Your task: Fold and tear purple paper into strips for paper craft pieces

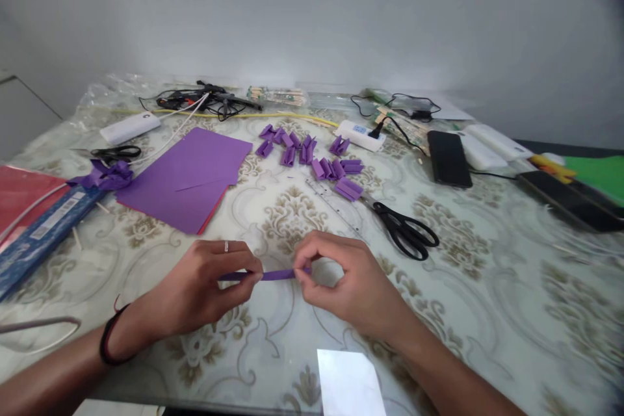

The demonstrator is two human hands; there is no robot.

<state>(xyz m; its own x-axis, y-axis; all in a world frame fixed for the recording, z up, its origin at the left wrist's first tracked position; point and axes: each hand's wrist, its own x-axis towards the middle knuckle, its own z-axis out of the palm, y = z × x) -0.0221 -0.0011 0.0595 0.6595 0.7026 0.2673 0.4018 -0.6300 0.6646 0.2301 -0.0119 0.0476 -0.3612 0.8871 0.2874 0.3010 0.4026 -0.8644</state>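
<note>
A narrow purple paper strip [277, 275] is stretched between my hands above the near part of the table. My left hand [214, 276] pinches it between thumb and finger, with part of the strip passing behind the fingers. At the strip's right end, my right hand [336, 273] pinches it with thumb and fingertips. Beyond my hands lie several small folded purple paper pieces [292, 146] in a loose cluster. Purple paper sheets [195, 175] with red beneath them rest to the left. Black-handled scissors [407, 231] lie beyond my right hand, beside a clear ruler [336, 208].
At left are a second pair of scissors [114, 153], crumpled purple strips [104, 175] and a blue package [46, 237]. White power banks or adapters, cables and a black phone [448, 159] line the back and right. A white paper piece [350, 382] lies at the near edge.
</note>
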